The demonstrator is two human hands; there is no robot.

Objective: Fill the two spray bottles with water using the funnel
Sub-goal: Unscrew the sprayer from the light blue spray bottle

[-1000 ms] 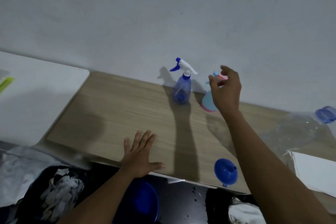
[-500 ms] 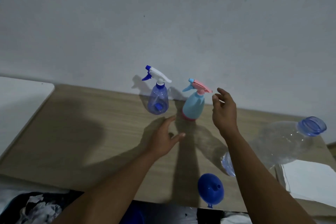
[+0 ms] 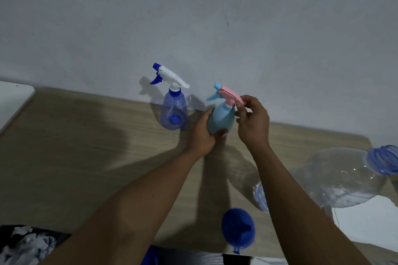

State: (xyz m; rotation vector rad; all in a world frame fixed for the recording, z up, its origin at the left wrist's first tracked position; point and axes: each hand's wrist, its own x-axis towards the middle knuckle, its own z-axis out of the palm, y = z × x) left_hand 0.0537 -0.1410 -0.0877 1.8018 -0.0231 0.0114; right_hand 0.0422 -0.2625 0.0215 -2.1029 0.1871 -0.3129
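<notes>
The pale blue spray bottle [image 3: 221, 118], upright on the bench [image 3: 86, 146] by the wall, is being gripped by the left hand [image 3: 201, 133], its pink sprayer head [image 3: 229, 94] being pinched by the right hand [image 3: 254, 122] (uncapping, apparently). A twist-off is being called for before the funnel [image 3: 238, 230] is seated.

Head-worn wide view, looking forward and down, close over table [image 3: 86, 157], facing wall [image 3: 193, 17]
</notes>
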